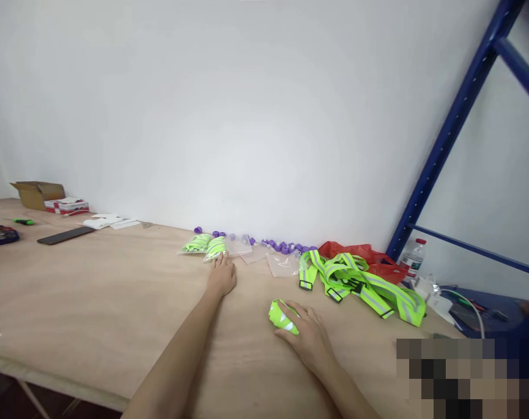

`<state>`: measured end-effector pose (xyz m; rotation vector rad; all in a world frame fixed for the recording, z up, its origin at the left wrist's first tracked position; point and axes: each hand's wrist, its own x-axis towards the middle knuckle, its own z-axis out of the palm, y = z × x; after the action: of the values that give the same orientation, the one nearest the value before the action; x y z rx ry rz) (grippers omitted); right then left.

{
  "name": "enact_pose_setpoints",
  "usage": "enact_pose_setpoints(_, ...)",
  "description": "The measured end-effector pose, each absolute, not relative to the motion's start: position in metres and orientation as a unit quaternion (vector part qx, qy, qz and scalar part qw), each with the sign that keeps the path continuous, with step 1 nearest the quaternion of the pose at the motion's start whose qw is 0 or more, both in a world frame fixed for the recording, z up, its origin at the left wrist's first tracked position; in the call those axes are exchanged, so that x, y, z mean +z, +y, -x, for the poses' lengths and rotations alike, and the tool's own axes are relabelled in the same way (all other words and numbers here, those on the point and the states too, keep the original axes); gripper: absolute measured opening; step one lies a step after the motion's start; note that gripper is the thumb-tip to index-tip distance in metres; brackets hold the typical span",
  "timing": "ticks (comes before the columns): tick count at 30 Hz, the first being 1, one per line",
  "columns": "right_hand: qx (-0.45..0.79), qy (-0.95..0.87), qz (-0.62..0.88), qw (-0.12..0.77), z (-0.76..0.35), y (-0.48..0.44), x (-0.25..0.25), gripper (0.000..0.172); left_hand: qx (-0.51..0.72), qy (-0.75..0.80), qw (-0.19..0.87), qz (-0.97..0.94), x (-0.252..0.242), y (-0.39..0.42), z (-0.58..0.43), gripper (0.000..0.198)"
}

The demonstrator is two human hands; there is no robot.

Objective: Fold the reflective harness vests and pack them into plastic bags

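Note:
My right hand [306,333] is wrapped around a rolled-up yellow-green reflective strap [283,317] on the wooden table. My left hand [223,276] is stretched forward, its fingertips at the near edge of a clear plastic bag [216,248] with a folded reflective strap inside. A second filled bag [197,243] lies just left of that one. To the right is a loose heap of reflective straps [347,273] with black buckles. Flat clear bags [284,264] lie between the filled bags and the heap.
Small purple rolls [284,247] line the wall. Behind the straps is a red plastic bag [369,256], with a water bottle [415,256] beside it. A blue metal rack [447,134] rises at right. A cardboard box [39,195] and a dark flat bar [66,235] are at left.

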<state>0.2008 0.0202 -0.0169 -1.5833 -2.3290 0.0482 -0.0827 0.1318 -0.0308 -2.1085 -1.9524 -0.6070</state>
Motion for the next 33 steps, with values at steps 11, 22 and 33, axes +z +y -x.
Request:
enact_pose_setpoints(11, 0.034, -0.864, 0.485, 0.131, -0.219, 0.027, -0.016, 0.065, -0.184, -0.633, 0.138, 0.739, -0.036, 0.17, 0.087, 0.048)
enact_pose_setpoints(22, -0.004, -0.872, 0.449, 0.194, -0.22, 0.03, -0.026, 0.056, -0.174, -0.622, 0.155, 0.747, -0.036, 0.188, 0.077, 0.041)
enact_pose_setpoints(33, -0.023, -0.874, 0.442, 0.201, -0.216, 0.029, -0.024, 0.055, -0.174, -0.625, 0.118, 0.752, -0.038, 0.194, 0.075, 0.046)
